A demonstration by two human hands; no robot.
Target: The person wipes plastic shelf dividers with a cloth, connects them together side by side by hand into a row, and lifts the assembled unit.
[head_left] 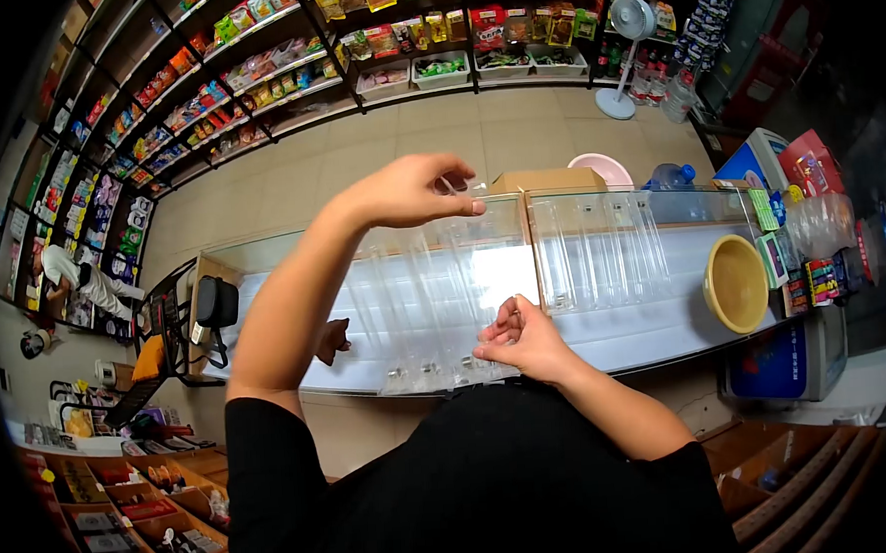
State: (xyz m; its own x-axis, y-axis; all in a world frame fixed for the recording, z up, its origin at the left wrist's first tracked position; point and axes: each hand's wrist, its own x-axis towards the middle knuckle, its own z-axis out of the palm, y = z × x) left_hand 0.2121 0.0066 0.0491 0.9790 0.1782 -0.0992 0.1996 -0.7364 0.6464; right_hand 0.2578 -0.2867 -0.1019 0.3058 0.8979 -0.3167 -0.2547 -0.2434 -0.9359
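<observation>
Several long clear plastic strips lie side by side across the glass-topped counter. My left hand is over the counter's far edge, fingers curved round the far end of a clear strip; the see-through plastic there is hard to make out. Close to my body, my right hand has thumb and fingers bent together at the strip's near end. More clear strips rest on the right part of the counter. A bright reflection lies between my hands.
A yellow bowl sits at the counter's right, beside small packets. Behind it are a cardboard box, a pink basin and a fan. A black chair stands left. A person is far left. A dark hand-like shape shows beside my left arm.
</observation>
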